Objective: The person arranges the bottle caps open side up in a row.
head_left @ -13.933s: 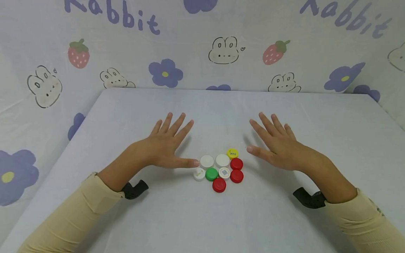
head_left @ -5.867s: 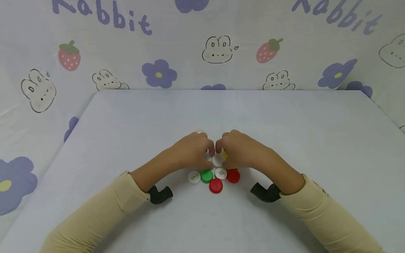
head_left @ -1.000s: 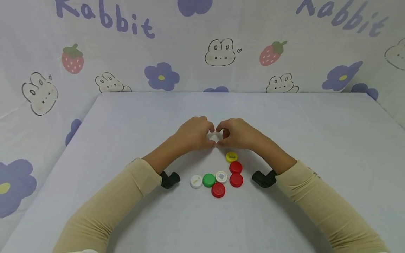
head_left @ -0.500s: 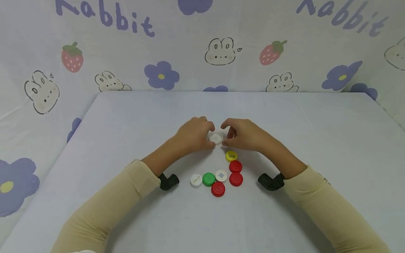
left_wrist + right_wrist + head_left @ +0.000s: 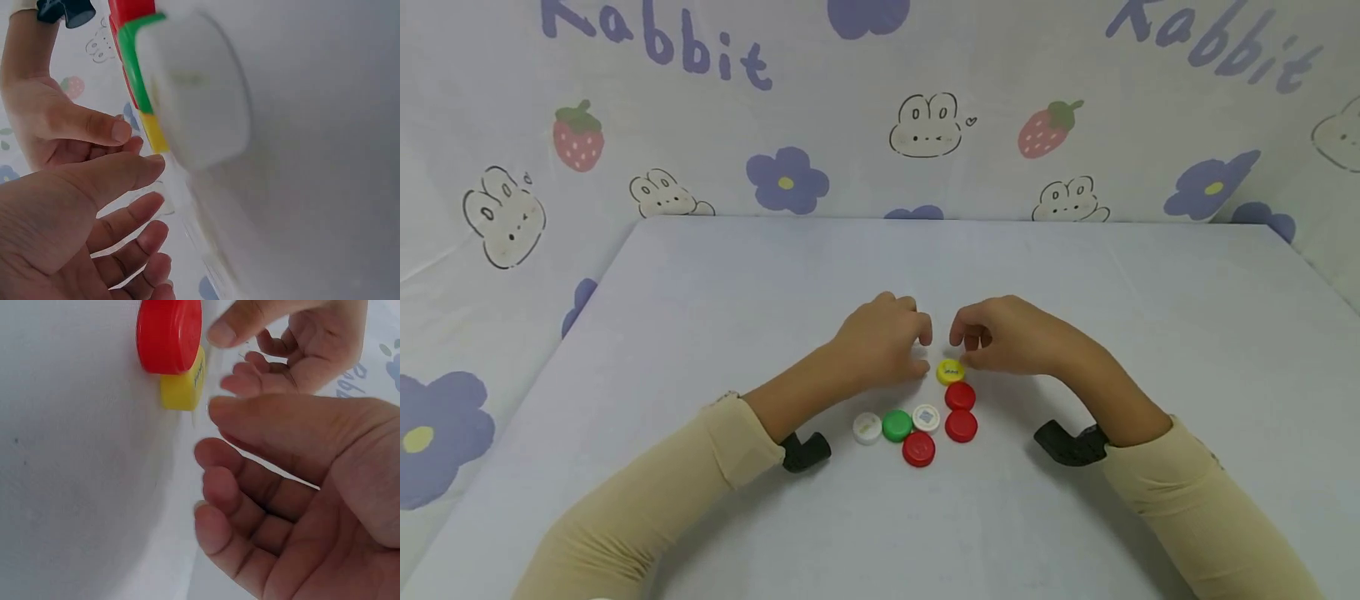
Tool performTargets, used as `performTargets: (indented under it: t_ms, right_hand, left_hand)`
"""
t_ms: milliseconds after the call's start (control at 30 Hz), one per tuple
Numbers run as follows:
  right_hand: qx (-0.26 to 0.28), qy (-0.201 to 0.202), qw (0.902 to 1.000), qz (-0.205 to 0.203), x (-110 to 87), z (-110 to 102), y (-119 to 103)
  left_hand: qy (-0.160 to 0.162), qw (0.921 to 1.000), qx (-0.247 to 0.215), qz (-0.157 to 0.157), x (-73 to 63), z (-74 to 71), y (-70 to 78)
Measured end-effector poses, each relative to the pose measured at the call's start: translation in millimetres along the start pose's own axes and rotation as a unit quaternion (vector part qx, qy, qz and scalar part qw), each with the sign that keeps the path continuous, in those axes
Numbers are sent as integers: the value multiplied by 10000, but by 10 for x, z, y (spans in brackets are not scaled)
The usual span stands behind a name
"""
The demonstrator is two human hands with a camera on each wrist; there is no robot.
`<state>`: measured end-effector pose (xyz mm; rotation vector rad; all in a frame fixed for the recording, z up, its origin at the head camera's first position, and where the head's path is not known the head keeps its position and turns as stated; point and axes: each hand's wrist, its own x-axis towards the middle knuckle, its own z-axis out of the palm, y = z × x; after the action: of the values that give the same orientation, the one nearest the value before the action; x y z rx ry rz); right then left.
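Note:
In the head view my left hand (image 5: 883, 342) hovers over the table with fingers loosely curved, thumb apart from them, nothing in its grasp. Its thumb tip is just left of a yellow bottle cap (image 5: 951, 372). On the other side of that cap is my right hand (image 5: 1018, 337), fingers bent and relaxed; the right wrist view shows no object between thumb and fingers (image 5: 215, 528). Toward me lie two red caps (image 5: 960, 396), a white cap with a square print (image 5: 926, 418), a green cap (image 5: 897, 426), another white cap (image 5: 867, 427) and a red cap (image 5: 919, 449). Behind the left hand, the clear-white caps are mostly hidden.
A white cloth (image 5: 760, 275) covers the table, whose far edge meets a printed backdrop (image 5: 842, 108) with rabbits, flowers and strawberries. A black wrist mount (image 5: 1071, 443) sticks out below the right sleeve (image 5: 1187, 492), another (image 5: 805, 452) below the left.
Earlier, two white caps near the yellow one went to the back between both hands. Since half a second ago both hands have let go there and come nearer me, the right also moving rightward.

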<state>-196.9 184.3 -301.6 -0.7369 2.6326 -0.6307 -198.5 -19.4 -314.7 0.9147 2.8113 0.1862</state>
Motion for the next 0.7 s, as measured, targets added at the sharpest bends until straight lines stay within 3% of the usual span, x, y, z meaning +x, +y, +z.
performTargets:
  t_ms: [200, 400, 700]
  right_hand:
    - [-7, -358, 9988, -327, -17, 21, 37]
    - [34, -399, 9983, -432, -38, 79, 83]
    - [113, -343, 9975, -609, 0, 110, 85]
  left_hand:
    - [-225, 9996, -143, 106, 18, 41, 73]
    - [-328, 9986, -367, 202, 38, 97, 111]
    - [-181, 9979, -516, 358, 24, 87, 98]
